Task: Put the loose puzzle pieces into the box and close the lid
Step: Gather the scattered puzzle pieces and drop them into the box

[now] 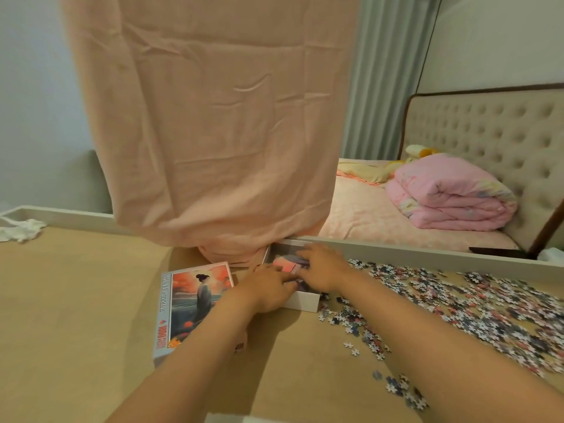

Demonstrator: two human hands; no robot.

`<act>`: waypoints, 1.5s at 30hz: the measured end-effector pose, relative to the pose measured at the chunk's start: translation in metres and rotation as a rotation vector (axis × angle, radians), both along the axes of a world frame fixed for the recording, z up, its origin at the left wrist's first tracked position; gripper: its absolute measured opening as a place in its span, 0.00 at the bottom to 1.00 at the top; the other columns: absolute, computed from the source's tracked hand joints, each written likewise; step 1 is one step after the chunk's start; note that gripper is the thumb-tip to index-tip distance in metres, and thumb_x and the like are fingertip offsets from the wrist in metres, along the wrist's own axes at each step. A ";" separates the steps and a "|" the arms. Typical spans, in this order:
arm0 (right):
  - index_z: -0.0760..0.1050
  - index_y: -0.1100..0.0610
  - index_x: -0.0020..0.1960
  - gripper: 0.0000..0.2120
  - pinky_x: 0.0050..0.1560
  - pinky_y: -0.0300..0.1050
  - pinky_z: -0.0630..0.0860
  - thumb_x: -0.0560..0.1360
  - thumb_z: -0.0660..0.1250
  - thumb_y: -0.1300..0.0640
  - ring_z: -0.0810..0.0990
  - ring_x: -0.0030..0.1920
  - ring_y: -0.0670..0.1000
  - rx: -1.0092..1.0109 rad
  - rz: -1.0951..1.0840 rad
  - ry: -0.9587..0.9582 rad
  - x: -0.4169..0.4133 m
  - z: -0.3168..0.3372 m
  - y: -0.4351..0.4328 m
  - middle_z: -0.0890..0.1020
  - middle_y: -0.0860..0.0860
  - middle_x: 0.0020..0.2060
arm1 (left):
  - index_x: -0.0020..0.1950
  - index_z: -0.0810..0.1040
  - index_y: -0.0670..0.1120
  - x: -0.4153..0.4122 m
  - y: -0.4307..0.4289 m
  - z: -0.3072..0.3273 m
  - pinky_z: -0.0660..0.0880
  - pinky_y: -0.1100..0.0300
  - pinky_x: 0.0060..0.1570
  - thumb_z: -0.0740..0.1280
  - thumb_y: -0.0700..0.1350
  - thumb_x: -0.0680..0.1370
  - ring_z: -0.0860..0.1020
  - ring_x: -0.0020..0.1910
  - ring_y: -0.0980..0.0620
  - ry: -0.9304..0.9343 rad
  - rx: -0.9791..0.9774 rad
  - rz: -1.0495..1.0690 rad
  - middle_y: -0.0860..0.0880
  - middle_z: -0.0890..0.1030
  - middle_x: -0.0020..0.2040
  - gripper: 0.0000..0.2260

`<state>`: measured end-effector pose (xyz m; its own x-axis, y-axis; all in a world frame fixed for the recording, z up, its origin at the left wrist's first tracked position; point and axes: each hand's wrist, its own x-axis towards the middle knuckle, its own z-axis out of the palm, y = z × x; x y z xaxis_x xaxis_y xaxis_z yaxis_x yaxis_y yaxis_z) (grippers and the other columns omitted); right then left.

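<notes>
Box [302, 302] x1, lid [189, 300] x1; L hand [268, 290], R hand [322, 268] inside.

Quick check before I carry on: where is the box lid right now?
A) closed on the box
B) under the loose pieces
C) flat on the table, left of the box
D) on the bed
C: the lid lies picture side up on the table, just left of the open box, while the loose pieces lie spread out to the box's right.
</notes>
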<state>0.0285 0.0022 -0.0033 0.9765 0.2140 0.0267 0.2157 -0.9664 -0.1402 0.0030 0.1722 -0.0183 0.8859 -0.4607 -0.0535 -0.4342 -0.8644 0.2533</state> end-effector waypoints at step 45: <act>0.80 0.49 0.61 0.17 0.60 0.51 0.73 0.75 0.71 0.46 0.74 0.61 0.56 0.261 -0.207 -0.051 -0.081 -0.033 -0.145 0.75 0.52 0.57 | 0.62 0.80 0.50 -0.017 -0.150 -0.031 0.73 0.53 0.53 0.66 0.47 0.79 0.74 0.55 0.47 -0.216 -0.189 -0.115 0.47 0.76 0.55 0.12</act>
